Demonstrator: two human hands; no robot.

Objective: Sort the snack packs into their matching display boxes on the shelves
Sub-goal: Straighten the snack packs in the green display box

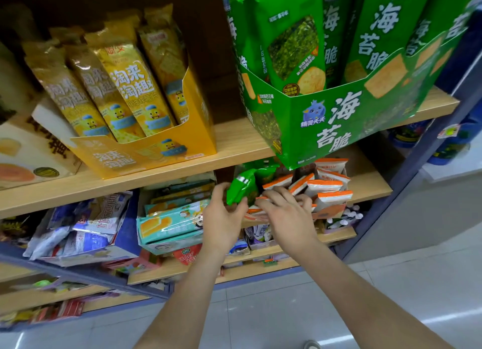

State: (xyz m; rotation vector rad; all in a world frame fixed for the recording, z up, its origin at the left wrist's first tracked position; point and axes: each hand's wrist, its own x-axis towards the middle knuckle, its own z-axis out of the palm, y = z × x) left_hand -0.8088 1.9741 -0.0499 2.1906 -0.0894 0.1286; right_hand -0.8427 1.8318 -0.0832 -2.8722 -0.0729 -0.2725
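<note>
seemingly unfinished: left hand [223,219] pinches a stray green foil pack [240,188] among orange-and-white plastic packs [326,185]; right hand [287,215] grip unclear.

The green pack [240,188] is shiny crinkled plastic film, the green box [313,124] and yellow box [146,154] smooth glossy card, the shelf [234,145] matt wood grain.

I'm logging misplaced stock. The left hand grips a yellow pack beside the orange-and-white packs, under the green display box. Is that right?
Not quite. The head view shows the left hand gripping a green pack, not a yellow one. The rest holds: it is beside the orange-and-white packs, under the green display box.
</note>
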